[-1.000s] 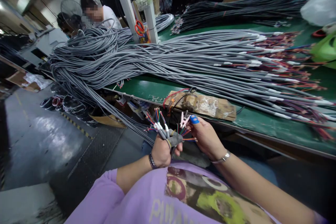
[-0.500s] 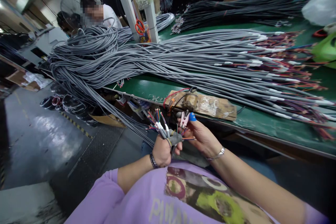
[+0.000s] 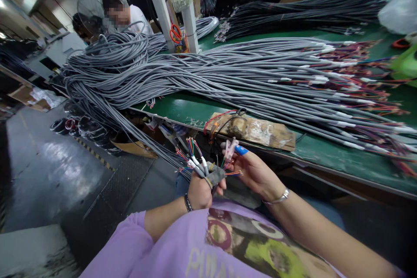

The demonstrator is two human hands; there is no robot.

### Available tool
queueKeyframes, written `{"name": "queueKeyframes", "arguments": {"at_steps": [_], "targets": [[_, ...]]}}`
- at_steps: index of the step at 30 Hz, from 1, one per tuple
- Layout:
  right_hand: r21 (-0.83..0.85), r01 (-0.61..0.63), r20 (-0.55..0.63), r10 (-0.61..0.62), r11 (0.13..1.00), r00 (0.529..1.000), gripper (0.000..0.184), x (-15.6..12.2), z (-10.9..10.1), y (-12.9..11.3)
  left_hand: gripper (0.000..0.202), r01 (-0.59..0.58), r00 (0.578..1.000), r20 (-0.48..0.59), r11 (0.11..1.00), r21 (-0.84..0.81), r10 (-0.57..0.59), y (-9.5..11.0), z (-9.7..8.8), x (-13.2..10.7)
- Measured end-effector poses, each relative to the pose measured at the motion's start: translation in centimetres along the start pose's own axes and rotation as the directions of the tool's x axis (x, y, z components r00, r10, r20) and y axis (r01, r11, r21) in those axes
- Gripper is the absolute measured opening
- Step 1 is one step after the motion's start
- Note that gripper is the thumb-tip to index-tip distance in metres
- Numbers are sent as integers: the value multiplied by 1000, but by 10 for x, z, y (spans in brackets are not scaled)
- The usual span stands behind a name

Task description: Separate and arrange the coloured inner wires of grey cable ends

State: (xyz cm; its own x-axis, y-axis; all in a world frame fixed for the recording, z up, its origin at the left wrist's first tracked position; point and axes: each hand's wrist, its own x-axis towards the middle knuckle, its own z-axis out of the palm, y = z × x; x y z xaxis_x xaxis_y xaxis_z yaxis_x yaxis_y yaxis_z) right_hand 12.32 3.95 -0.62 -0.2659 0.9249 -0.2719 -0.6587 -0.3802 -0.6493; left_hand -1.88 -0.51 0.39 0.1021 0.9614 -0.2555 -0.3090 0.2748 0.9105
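My left hand (image 3: 199, 192) is closed round a bunch of grey cable ends (image 3: 199, 166) whose stripped coloured wires fan out above my fist. The cables run from it up to the left, onto the bench. Just to the right, my right hand (image 3: 252, 170), with a blue cot on one fingertip, pinches small pale pink and white pieces (image 3: 230, 148) beside those wire ends. Both hands hover below the front edge of the green bench (image 3: 182, 110).
A huge heap of grey cables (image 3: 182, 71) covers the bench, their coloured wire ends spreading right. A taped cardboard block (image 3: 257, 131) lies at the bench edge. White posts (image 3: 190, 8) hold orange scissors. Another person (image 3: 127, 15) sits far left by a fan.
My view has shifted slightly. My right hand has stayed by the wire ends, fingers shifting on the small pale pieces. The left fist keeps its hold.
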Motion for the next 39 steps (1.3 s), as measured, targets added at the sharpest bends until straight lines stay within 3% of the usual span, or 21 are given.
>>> {"name": "queueKeyframes", "arguments": {"at_steps": [15, 20, 34, 39], "targets": [[-15, -15, -36, 15, 1000, 999, 34, 3, 1, 0, 38, -16, 1000, -7, 1000, -2, 16, -1, 8, 7], [63, -63, -10, 64, 996, 998, 34, 5, 1, 0, 37, -22, 1000, -16, 1000, 2, 22, -2, 8, 8], [127, -60, 28, 57, 990, 998, 34, 4, 4, 3, 33, -20, 1000, 3, 999, 35, 20, -6, 8, 7], [95, -117, 121, 105, 989, 987, 40, 2, 1, 6, 33, -53, 999, 3, 999, -3, 53, -7, 4, 6]]}}
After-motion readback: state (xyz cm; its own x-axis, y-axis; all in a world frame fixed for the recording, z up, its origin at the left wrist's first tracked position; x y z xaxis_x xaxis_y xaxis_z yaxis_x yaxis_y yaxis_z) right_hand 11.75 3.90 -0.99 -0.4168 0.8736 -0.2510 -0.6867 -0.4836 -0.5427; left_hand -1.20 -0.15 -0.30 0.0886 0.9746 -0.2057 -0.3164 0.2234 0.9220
